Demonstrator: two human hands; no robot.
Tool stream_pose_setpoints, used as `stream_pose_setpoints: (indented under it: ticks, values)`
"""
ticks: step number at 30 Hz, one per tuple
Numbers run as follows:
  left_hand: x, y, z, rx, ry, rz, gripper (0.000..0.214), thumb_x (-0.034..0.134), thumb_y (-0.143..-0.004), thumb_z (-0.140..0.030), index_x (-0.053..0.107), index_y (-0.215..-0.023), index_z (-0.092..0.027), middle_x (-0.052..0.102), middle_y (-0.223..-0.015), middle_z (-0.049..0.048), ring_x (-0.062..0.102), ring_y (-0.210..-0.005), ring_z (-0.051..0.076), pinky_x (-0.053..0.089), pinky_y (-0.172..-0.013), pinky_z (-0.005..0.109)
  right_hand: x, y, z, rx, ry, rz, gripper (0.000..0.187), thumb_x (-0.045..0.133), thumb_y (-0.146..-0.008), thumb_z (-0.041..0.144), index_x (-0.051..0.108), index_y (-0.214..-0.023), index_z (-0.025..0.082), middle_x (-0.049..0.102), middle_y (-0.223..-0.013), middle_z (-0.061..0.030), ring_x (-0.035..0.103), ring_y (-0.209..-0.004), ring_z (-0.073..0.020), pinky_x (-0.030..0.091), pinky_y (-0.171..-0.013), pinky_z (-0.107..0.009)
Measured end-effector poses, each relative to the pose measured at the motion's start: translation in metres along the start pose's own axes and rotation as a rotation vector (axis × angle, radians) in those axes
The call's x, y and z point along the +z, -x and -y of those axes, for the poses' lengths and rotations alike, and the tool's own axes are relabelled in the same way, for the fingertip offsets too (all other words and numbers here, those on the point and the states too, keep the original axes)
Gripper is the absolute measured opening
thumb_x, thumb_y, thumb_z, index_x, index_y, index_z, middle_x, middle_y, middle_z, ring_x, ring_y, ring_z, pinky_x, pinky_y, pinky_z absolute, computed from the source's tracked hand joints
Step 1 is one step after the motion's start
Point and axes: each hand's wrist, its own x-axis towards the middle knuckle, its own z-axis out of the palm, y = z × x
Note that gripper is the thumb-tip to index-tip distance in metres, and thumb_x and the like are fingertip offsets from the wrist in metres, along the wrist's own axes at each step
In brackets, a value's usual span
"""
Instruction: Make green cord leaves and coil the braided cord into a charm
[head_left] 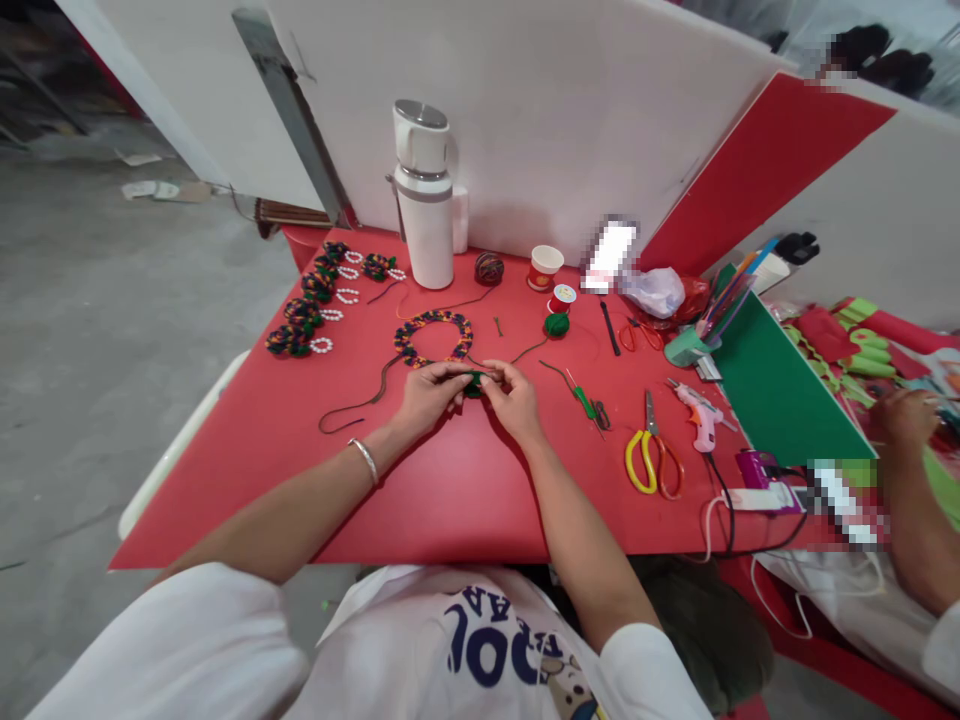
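Note:
Between the fingertips of my left hand and my right hand is a small green crocheted piece, pinched from both sides near the middle of the table. My fingers cover much of it. From its right side a green strand runs up to a green yarn ball. Just beyond my hands lies a multicoloured crocheted ring, with a loose dark tail trailing left. Off to the right of my right hand rests a green-handled crochet hook.
Several multicoloured crocheted pieces with bead loops line the left. A white bottle, paper cup and variegated yarn ball stand behind. Scissors, a glue gun and a power strip lie right; a co-worker's arm is beyond the green divider.

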Motion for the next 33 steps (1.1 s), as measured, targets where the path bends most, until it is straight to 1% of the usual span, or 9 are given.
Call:
stream_pose_setpoints:
  ticks: [5, 8, 12, 14, 18, 21, 24, 29, 33]
  values:
    - [0.0, 0.001, 0.001, 0.027, 0.016, -0.021, 0.028, 0.085, -0.069, -0.035, 0.075, -0.086, -0.015, 0.057, -0.045, -0.0042, 0.047, -0.035, 0.009, 0.036, -0.036, 0.021, -0.004, 0.0, 0.0, 0.022, -0.027, 0.008, 0.026, 0.063, -0.096, 0.035, 0.072, -0.118, 0.024, 0.078, -0.095, -0.0026, 0.076, -0.079, -0.0164, 0.062, -0.078, -0.031]
    - [-0.003, -0.001, 0.002, 0.036, 0.03, -0.086, 0.029, 0.084, -0.07, -0.037, 0.074, -0.087, -0.015, 0.056, -0.046, -0.005, 0.047, -0.036, 0.009, 0.035, -0.036, 0.021, -0.01, 0.0, 0.002, -0.068, 0.201, -0.043, 0.027, 0.061, -0.101, 0.039, 0.073, -0.12, 0.024, 0.079, -0.095, -0.004, 0.075, -0.089, -0.0194, 0.06, -0.088, -0.035]
    - [-0.008, -0.004, 0.002, 0.065, 0.06, -0.176, 0.031, 0.082, -0.073, -0.039, 0.07, -0.09, -0.017, 0.055, -0.047, -0.0068, 0.043, -0.035, 0.008, 0.036, -0.036, 0.021, -0.024, -0.003, -0.001, -0.236, 0.641, -0.079, 0.023, 0.063, -0.101, 0.029, 0.077, -0.117, 0.023, 0.076, -0.112, -0.0092, 0.066, -0.11, -0.0251, 0.051, -0.103, -0.041]
    - [-0.008, -0.004, 0.002, 0.076, 0.054, -0.166, 0.031, 0.082, -0.073, -0.04, 0.069, -0.09, -0.017, 0.056, -0.05, -0.0068, 0.044, -0.037, 0.008, 0.038, -0.038, 0.021, -0.031, -0.006, -0.006, -0.254, 0.782, -0.041, 0.024, 0.067, -0.099, 0.031, 0.079, -0.118, 0.024, 0.074, -0.114, -0.0107, 0.062, -0.11, -0.0265, 0.05, -0.1, -0.041]
    - [-0.006, -0.003, 0.003, 0.075, -0.013, -0.098, 0.031, 0.081, -0.073, -0.04, 0.07, -0.089, -0.016, 0.055, -0.049, -0.0056, 0.046, -0.038, 0.009, 0.036, -0.039, 0.021, -0.048, -0.016, -0.018, -0.224, 0.915, -0.001, 0.024, 0.068, -0.099, 0.037, 0.081, -0.116, 0.026, 0.07, -0.102, -0.0097, 0.058, -0.099, -0.0252, 0.047, -0.087, -0.036]
    - [-0.005, -0.004, 0.005, 0.07, -0.048, -0.064, 0.031, 0.081, -0.072, -0.041, 0.071, -0.087, -0.016, 0.056, -0.048, -0.004, 0.048, -0.039, 0.009, 0.034, -0.039, 0.021, -0.06, -0.021, -0.023, -0.121, 0.976, -0.165, 0.024, 0.06, -0.103, 0.029, 0.082, -0.11, 0.025, 0.068, -0.096, -0.0105, 0.056, -0.093, -0.0246, 0.042, -0.078, -0.034]
    - [-0.005, -0.004, 0.004, 0.061, -0.038, -0.07, 0.032, 0.081, -0.07, -0.042, 0.071, -0.085, -0.016, 0.056, -0.048, -0.0037, 0.048, -0.039, 0.01, 0.033, -0.039, 0.021, -0.061, -0.016, -0.024, -0.084, 0.978, -0.302, 0.029, 0.054, -0.105, 0.03, 0.08, -0.113, 0.021, 0.068, -0.1, -0.0121, 0.056, -0.093, -0.0248, 0.04, -0.078, -0.034]
    - [-0.005, -0.003, 0.003, 0.053, -0.001, -0.077, 0.031, 0.08, -0.07, -0.041, 0.071, -0.087, -0.016, 0.054, -0.048, -0.0048, 0.045, -0.039, 0.009, 0.032, -0.039, 0.021, -0.045, 0.007, -0.023, -0.297, 1.029, -0.086, 0.028, 0.056, -0.105, 0.036, 0.079, -0.114, 0.022, 0.069, -0.101, -0.0102, 0.056, -0.097, -0.0241, 0.041, -0.084, -0.034]
    - [-0.005, -0.005, 0.006, 0.066, -0.011, -0.075, 0.029, 0.079, -0.072, -0.04, 0.071, -0.087, -0.016, 0.055, -0.048, -0.0043, 0.045, -0.04, 0.009, 0.032, -0.04, 0.021, -0.065, -0.012, -0.022, -0.289, 1.196, -0.037, 0.028, 0.051, -0.105, 0.023, 0.079, -0.105, 0.022, 0.067, -0.095, -0.0106, 0.053, -0.091, -0.0242, 0.037, -0.078, -0.035]
